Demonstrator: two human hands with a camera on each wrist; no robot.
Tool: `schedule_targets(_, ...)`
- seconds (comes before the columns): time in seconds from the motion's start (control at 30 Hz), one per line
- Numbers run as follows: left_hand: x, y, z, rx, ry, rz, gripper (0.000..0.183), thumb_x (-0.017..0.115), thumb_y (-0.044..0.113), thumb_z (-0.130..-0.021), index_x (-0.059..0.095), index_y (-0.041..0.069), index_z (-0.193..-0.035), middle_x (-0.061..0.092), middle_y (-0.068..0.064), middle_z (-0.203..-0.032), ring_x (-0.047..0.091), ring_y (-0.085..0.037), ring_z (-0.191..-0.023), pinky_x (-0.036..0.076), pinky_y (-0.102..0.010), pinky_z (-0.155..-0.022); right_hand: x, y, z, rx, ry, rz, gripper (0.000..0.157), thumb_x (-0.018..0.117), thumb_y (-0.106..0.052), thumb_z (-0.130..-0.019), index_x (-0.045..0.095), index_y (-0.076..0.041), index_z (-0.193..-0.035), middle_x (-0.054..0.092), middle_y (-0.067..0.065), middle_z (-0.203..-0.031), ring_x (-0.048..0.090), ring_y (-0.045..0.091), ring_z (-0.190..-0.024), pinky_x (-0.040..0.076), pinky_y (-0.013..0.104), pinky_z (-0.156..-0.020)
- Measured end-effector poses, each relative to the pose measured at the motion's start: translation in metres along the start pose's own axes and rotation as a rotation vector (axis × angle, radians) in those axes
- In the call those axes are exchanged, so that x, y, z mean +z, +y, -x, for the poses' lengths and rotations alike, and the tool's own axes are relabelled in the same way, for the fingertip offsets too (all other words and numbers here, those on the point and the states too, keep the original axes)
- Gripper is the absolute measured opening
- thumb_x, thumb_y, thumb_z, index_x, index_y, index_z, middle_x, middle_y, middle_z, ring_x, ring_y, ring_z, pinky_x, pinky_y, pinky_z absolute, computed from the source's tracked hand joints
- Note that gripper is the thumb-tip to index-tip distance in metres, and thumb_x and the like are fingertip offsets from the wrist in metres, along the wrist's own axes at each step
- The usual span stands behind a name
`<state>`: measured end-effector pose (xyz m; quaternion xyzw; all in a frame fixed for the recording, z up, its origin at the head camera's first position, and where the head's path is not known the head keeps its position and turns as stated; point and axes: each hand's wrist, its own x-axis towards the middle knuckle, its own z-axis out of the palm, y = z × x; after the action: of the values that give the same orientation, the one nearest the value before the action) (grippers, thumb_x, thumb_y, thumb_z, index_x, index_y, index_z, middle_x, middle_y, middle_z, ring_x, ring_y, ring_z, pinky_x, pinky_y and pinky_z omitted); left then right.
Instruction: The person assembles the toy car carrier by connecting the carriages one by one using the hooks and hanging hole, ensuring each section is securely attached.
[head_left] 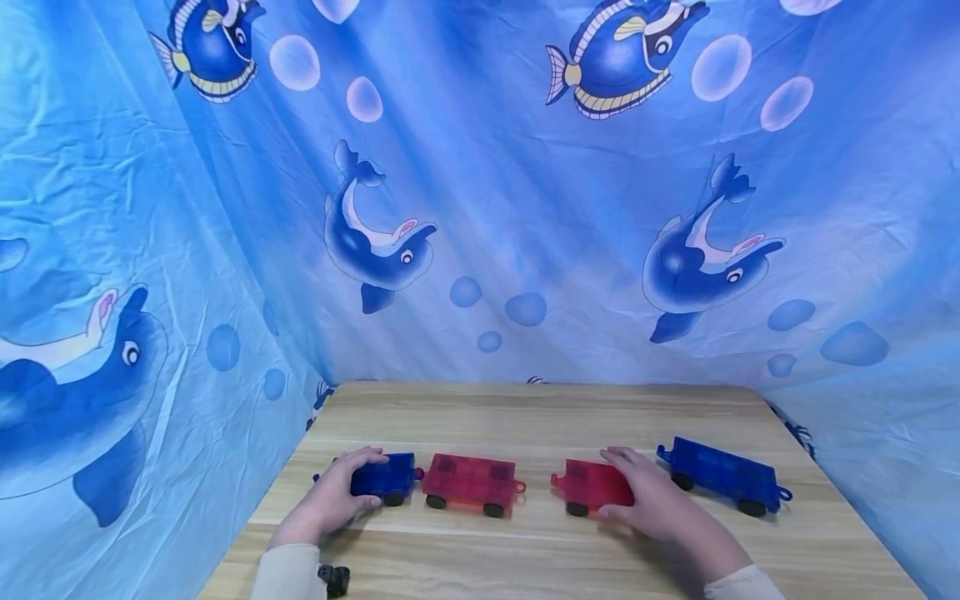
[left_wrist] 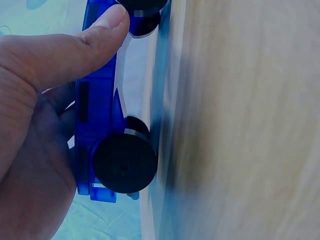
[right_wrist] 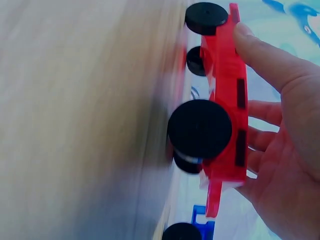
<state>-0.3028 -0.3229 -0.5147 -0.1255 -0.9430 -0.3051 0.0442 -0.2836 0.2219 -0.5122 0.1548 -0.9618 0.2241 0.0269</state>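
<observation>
In the head view my left hand point(head_left: 330, 496) grips a translucent blue toy wagon point(head_left: 393, 475) from its left end, with thumb and fingers along its two long sides. Its right end meets the coupling of a red wagon point(head_left: 472, 477) standing on its wheels. Across a short gap, my right hand point(head_left: 654, 500) holds a second red wagon point(head_left: 588, 485) by its right part, hook pointing left. The left wrist view shows the thumb pressed to the blue wagon's side point(left_wrist: 97, 115). In the right wrist view, the thumb lies along the red wagon point(right_wrist: 227, 95).
A second blue wagon point(head_left: 723, 473) stands at an angle just right of my right hand. All rest on a wood-grain table point(head_left: 540, 417). Blue cloth point(head_left: 510, 208) printed with dolphins and fish hangs behind and beside it. A small black device point(head_left: 335, 579) sits by my left cuff.
</observation>
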Motion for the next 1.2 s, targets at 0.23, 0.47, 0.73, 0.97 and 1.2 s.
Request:
schedule_targets(0.23,0.0006,-0.0013,0.0003,0.005,0.005,0.001,0.061,0.091,0.012,-0.081,0.066,0.027,-0.135,0.052,-0.007,-0.157,0.039,-0.043,-0.148,0.031,-0.069,-0.116,-0.0022,0.0068,0.0071,0.03,-0.019,0.022,0.094,0.089,-0.055,-0.078,0.055,-0.011,-0.153,0.054,0.016,-0.149,0.051,0.043,-0.136,0.045,0.066,-0.106)
schedule_targets(0.47,0.0001,0.0002,0.0018,-0.004,0.005,0.0,0.061,0.091,0.012,-0.082,0.067,0.027,-0.135,0.052,-0.008,-0.155,0.041,-0.042,-0.146,0.033,-0.069,-0.115,-0.0001,0.009,0.0068,0.085,-0.051,0.022,0.088,0.091,-0.054,-0.076,0.06,-0.014,-0.148,0.06,0.009,-0.14,0.057,0.032,-0.125,0.051,0.059,-0.101)
schedule_targets(0.73,-0.0002,0.0022,0.0025,-0.017,0.009,0.0,0.06,0.092,0.011,-0.08,0.068,0.027,-0.132,0.055,-0.007,-0.152,0.043,-0.043,-0.144,0.035,-0.07,-0.112,0.0004,0.0095,0.0071,0.102,-0.058,0.015,0.09,0.09,-0.06,-0.073,0.062,-0.015,-0.146,0.061,0.01,-0.14,0.057,0.034,-0.125,0.051,0.061,-0.1)
schedule_targets(0.97,-0.0008,0.0004,0.0007,0.028,0.025,0.01,0.062,0.094,0.011,-0.076,0.069,0.022,-0.132,0.056,-0.011,-0.152,0.04,-0.044,-0.147,0.012,-0.066,-0.124,0.0007,0.0084,0.0086,0.088,-0.04,0.021,0.089,0.09,-0.06,-0.073,0.063,-0.015,-0.145,0.062,0.009,-0.139,0.056,0.035,-0.126,0.049,0.062,-0.102)
schedule_targets(1.2,-0.0006,0.0058,-0.0006,0.018,0.019,0.065,0.065,0.091,0.026,-0.083,0.064,0.017,-0.142,0.052,-0.012,-0.156,0.027,-0.05,-0.152,0.007,-0.069,-0.123,0.0002,0.0088,0.0084,0.088,-0.048,0.026,0.09,0.089,-0.061,-0.074,0.062,-0.015,-0.146,0.061,0.011,-0.141,0.055,0.037,-0.128,0.048,0.064,-0.102)
